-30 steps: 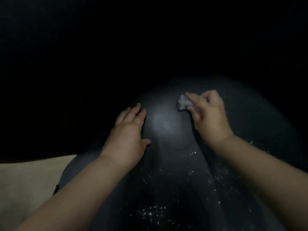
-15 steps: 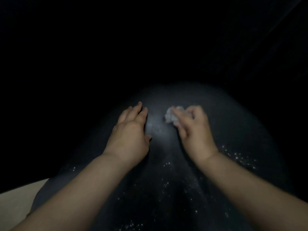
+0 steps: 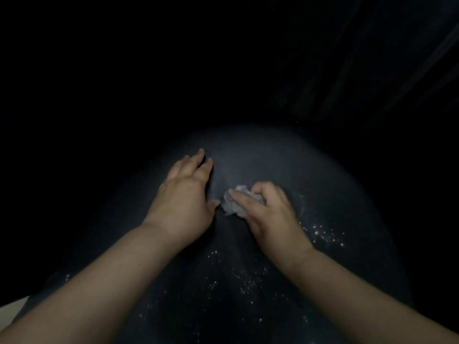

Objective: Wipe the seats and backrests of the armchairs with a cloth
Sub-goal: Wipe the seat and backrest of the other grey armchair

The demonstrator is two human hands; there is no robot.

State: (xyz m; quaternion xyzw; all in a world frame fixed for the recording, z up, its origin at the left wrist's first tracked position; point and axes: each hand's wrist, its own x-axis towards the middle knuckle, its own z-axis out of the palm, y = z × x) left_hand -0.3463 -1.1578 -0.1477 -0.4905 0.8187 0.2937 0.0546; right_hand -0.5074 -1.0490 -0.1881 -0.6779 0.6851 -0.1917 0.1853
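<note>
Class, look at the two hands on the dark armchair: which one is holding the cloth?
The right hand: its fingers curl round the crumpled pale cloth. The left hand holds nothing; it lies flat on the armchair with straight fingers.

Both forearms are bare up to the frame's edge, with no sleeves; the left hand (image 3: 185, 202) and right hand (image 3: 269, 214) seem unadorned in the dim light.

Armchair (image 3: 285, 160) surface: dark grey, smooth, with a dull sheen where the light falls; whether leather or plastic cannot be told. White specks (image 3: 327, 234), fine and powdery, lie scattered over its near part. Cloth (image 3: 232, 203): pale grey-white, crumpled, matt, soft-looking, possibly paper tissue. Pale matt surface (image 3: 12, 306) at the lower left edge; material unclear.
</note>
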